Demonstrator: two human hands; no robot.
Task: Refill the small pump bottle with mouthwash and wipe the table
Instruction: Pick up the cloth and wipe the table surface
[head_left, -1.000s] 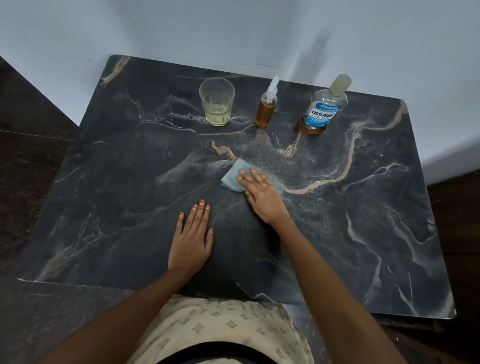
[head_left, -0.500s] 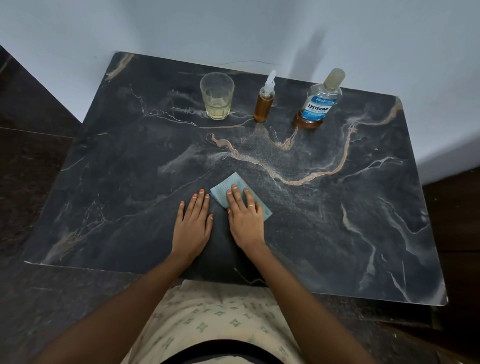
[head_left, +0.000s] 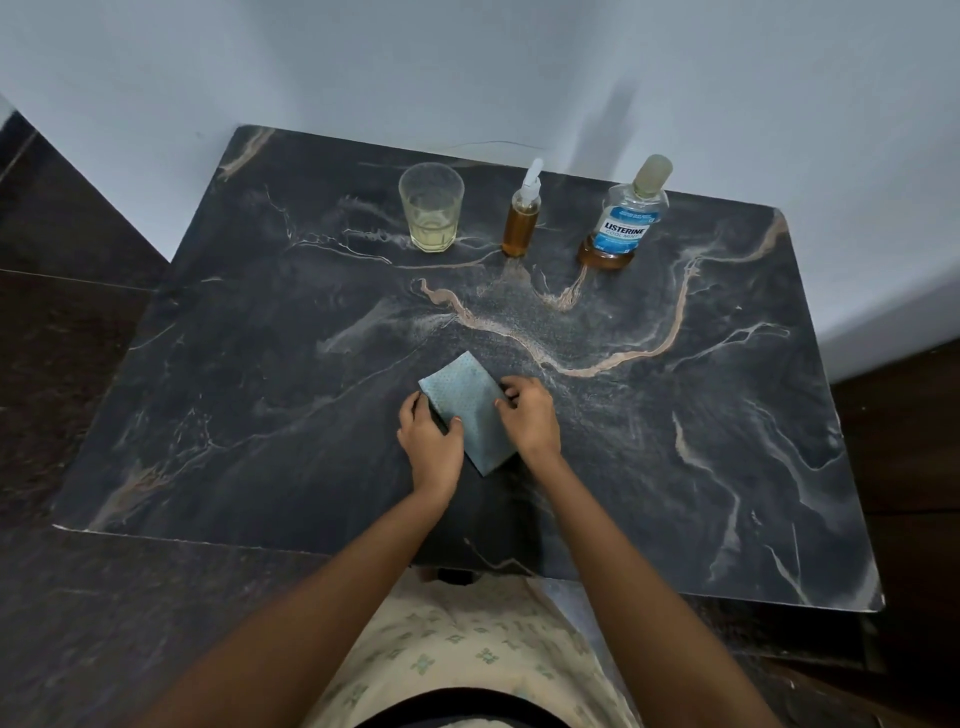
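Note:
A folded light blue cloth (head_left: 467, 408) lies on the dark marble table (head_left: 701, 415), near its front middle. My left hand (head_left: 428, 439) grips the cloth's left edge and my right hand (head_left: 527, 413) grips its right edge. At the back of the table stand a small pump bottle (head_left: 521, 221) filled with amber liquid and, to its right, a clear Listerine mouthwash bottle (head_left: 626, 221) with a little amber liquid at the bottom and its cap on.
A clear glass (head_left: 431, 208) with some pale yellow liquid stands left of the pump bottle. A pale wall (head_left: 467, 67) runs right behind the table. Dark floor (head_left: 62, 322) lies to the left and right of the table.
My right hand drew the cloth back from the table's middle toward the front edge. My left hand lifted off the table and took the cloth's left edge; both hands now hold it.

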